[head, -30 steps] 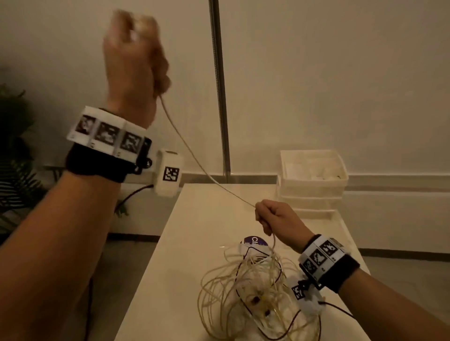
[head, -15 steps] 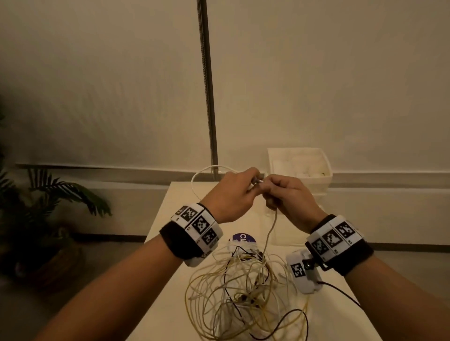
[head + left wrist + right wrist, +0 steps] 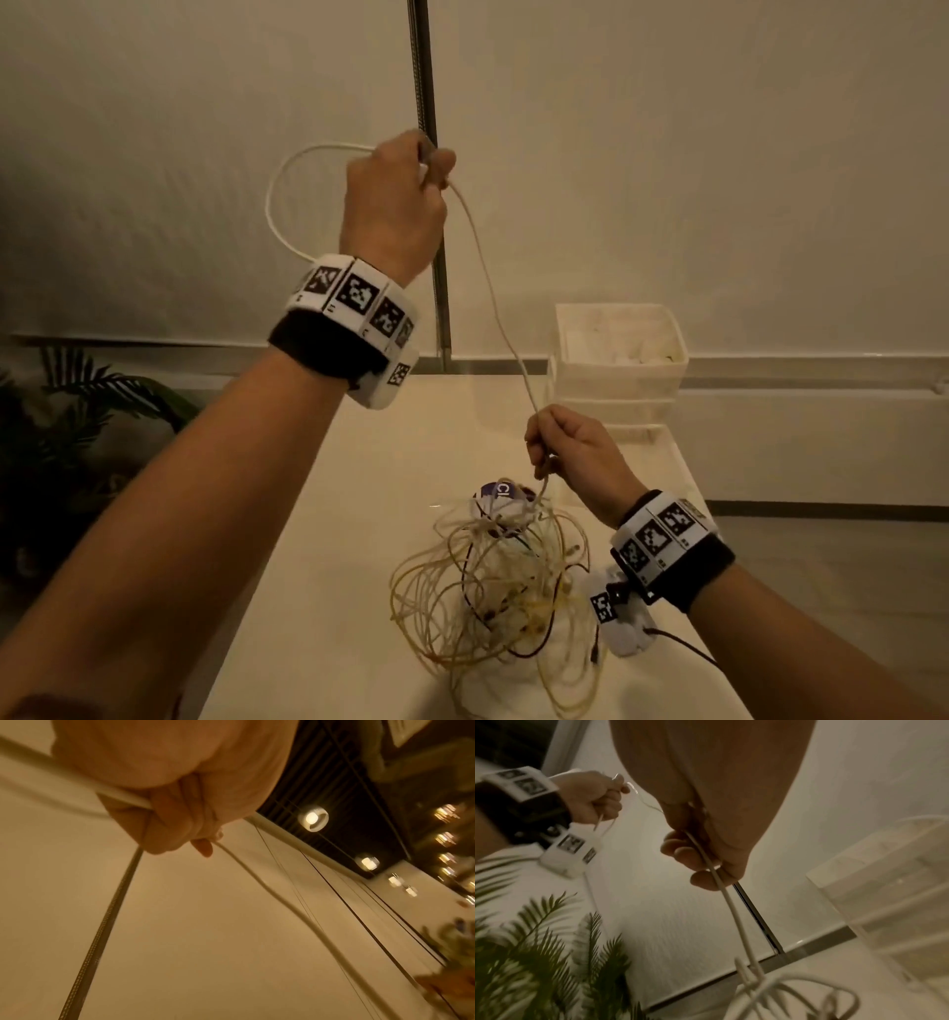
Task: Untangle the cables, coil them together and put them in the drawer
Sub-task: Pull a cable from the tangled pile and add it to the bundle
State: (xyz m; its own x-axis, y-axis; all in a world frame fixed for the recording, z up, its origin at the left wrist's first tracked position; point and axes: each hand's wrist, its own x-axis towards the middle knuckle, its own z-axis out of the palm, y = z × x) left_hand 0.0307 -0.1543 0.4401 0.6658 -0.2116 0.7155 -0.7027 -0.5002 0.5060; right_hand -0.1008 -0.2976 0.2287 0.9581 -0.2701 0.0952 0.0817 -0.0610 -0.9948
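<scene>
Plant (image 3: pixel 77 411): stood on the floor off the table's left edge, no part in the work.
Left hand (image 3: pixel 395 205): we held it raised high above the table's far left corner, fingers clenched round the white cable (image 3: pixel 493 298); one loop (image 3: pixel 287 195) of that cable arched out to the left of the wrist.
White cable: ran taut from the left hand down to the right hand, then on into the heap.
Tangle of cables (image 3: pixel 503 580): lay piled on the table (image 3: pixel 359 514) towards its near edge, pale and dark strands still knotted together.
Right hand (image 3: pixel 570 452): we kept it low, just above the heap, pinching the same cable between thumb and fingers.
Drawer unit (image 3: pixel 621 360): sat at the table's far right corner; top drawer open.
Step in hand: we judged it as coiling one cable while drawing it free.
Next move: likely calls for bringing the hands together to lay another loop, feeding slack without lifting the heap.
</scene>
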